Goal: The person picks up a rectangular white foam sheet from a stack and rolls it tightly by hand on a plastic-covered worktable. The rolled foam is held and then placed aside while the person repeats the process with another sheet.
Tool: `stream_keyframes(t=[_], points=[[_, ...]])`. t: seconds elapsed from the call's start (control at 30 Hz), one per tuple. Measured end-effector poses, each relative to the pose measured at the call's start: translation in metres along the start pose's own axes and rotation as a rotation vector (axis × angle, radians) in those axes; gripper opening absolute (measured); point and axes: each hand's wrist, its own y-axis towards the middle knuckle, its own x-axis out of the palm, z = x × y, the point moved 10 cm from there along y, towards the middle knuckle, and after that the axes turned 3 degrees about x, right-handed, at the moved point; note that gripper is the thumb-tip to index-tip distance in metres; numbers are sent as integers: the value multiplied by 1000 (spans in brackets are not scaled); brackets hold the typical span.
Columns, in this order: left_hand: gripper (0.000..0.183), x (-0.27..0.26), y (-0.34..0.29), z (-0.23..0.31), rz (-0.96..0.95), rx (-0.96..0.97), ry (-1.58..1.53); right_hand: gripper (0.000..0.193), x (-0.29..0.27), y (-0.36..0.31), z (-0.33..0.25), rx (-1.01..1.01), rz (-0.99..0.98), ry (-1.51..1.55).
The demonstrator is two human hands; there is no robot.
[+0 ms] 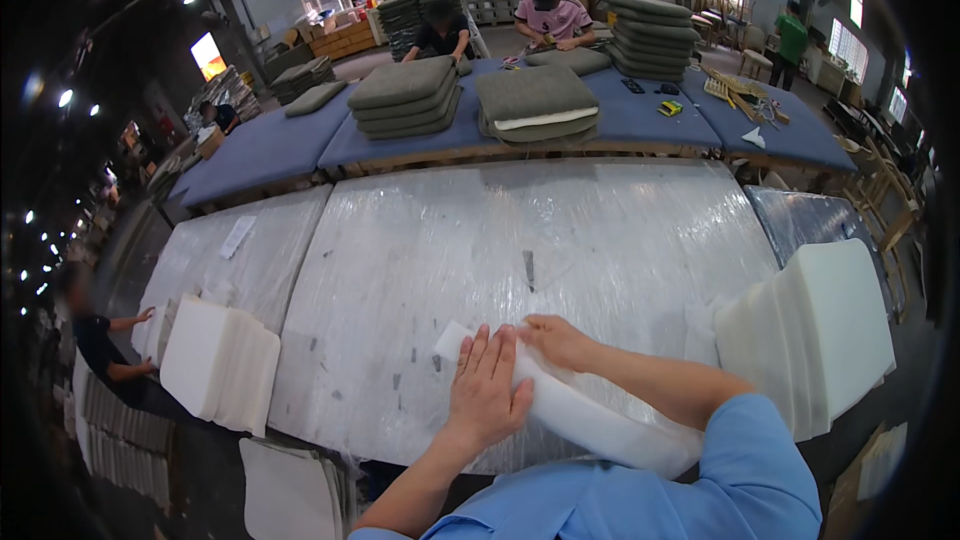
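A curved white foam pad (pixel 600 418) lies across the near edge of the plastic-covered table (pixel 400 230), its near end against my blue shirt. My left hand (pixel 488 390) lies on the far end of the pad, its fingers stretched out and pressed down. Just right of it, my right hand (pixel 558 342) is closed on the pad's far edge, with the fingertips partly hidden. A white corner of thin padding (pixel 453 340) sticks out beyond my left fingers; whether it belongs to the same pad I cannot tell.
White foam pads stand stacked at the right (pixel 810 340) and left (pixel 215 360). A person (pixel 100 340) handles pads at far left. Beyond, a blue table (pixel 420 145) bears grey-green cushions (pixel 405 95), scissors and a yellow tape measure (pixel 670 108); two people work behind it.
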Motion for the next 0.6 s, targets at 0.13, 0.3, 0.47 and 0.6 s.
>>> stream_keyframes(t=[0.13,0.3,0.47,0.6], points=[[87,3,5,-1,-36,-24,-27,39,13,-5,-42,-100,-140,135],[99,10,5,-8,-79,-52,-33,51,21,-20,-70,-47,-266,391],[106,8,11,-2,2,-18,-131,54,15,-19,-67,-109,-295,-3],[106,10,13,-4,-1,-36,-134,50,14,-19,-61,-51,-221,-78]])
